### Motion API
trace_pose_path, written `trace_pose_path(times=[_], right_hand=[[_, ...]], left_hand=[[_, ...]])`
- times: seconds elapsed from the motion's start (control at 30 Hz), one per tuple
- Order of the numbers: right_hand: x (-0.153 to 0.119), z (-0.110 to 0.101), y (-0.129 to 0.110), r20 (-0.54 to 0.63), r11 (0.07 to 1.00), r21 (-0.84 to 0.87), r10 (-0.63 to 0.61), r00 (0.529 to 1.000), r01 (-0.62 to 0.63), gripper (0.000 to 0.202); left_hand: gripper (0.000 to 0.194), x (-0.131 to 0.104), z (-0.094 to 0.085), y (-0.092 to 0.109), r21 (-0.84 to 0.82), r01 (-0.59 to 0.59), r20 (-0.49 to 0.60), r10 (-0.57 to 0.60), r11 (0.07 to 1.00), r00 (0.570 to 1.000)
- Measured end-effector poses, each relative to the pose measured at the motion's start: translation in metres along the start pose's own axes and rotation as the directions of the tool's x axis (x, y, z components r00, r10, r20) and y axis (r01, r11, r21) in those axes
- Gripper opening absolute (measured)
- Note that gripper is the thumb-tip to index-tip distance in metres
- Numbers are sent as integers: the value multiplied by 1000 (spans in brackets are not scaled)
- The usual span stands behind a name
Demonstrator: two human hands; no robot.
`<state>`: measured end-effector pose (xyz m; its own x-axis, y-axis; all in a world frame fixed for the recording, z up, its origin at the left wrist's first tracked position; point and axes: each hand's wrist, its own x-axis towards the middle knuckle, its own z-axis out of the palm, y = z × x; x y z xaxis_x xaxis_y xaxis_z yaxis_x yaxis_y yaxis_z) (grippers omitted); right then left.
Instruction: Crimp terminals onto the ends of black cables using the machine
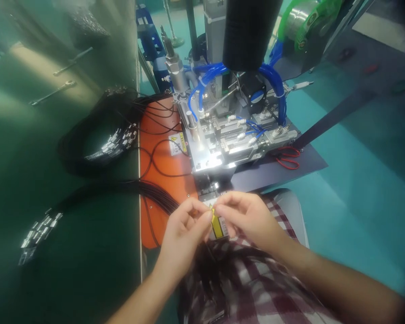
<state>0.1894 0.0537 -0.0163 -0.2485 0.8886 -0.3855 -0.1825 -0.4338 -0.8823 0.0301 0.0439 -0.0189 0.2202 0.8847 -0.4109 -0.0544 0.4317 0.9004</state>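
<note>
In front of the machine (211, 153), my left hand (187, 225) and my right hand (246, 218) meet with thumbs and index fingers pinched. Their fingertips nearly touch. Whatever they pinch is too small or too covered to make out. Just below the fingertips, a yellow and white warning label (218, 226) shows between the hands. A bundle of thin black cables (158, 194) runs from the left over the orange plate (165, 175) and passes behind my left hand. More dark strands hang below the hands, over checked cloth (256, 274).
On the dark green surface at left lie a coiled cable bundle (77, 130) and silvery cable ends (42, 229). Blue air tubes (280, 85) and a thick black cylinder (251, 33) rise above the machine. A green-rimmed wire spool (300, 22) hangs upper right. Red wire (288, 159) lies beside the machine.
</note>
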Motion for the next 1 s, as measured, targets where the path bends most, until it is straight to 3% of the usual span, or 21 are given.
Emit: trace_pose_path(times=[0.13, 0.33, 0.4, 0.53, 0.67, 0.73, 0.87, 1.0], right_hand=[[9, -5, -5, -16, 999, -10, 30, 999, -30, 18], [14, -6, 3, -71, 991, -117, -67, 995, 58, 18], [13, -5, 6, -112, 960, -238, -180, 977, 150, 16], [12, -3, 11, -91, 766, -522, -488, 868, 376, 16], [13, -2, 13, -91, 855, -416, -377, 922, 308, 15], [13, -2, 14, -90, 873, -380, -365, 927, 307, 15], [12, -4, 17, -76, 786, -478, -481, 873, 392, 15], [10, -8, 18, -4, 647, -558, -629, 778, 520, 14]], left_hand=[[20, 12, 2, 5, -57, 17, 34, -15, 998, 999], [22, 23, 5, 4, -94, 35, -23, -38, 995, 999], [22, 24, 7, 5, -133, 35, -54, -42, 991, 998], [24, 22, 8, 10, -199, 56, -66, -70, 978, 995], [25, 20, 7, 15, -209, 82, -33, -91, 974, 995], [24, 19, 6, 16, -191, 107, 3, -108, 976, 994], [25, 20, 2, 15, -103, 152, 62, -146, 983, 987], [24, 20, -1, 13, -132, 197, 93, -186, 971, 978]])
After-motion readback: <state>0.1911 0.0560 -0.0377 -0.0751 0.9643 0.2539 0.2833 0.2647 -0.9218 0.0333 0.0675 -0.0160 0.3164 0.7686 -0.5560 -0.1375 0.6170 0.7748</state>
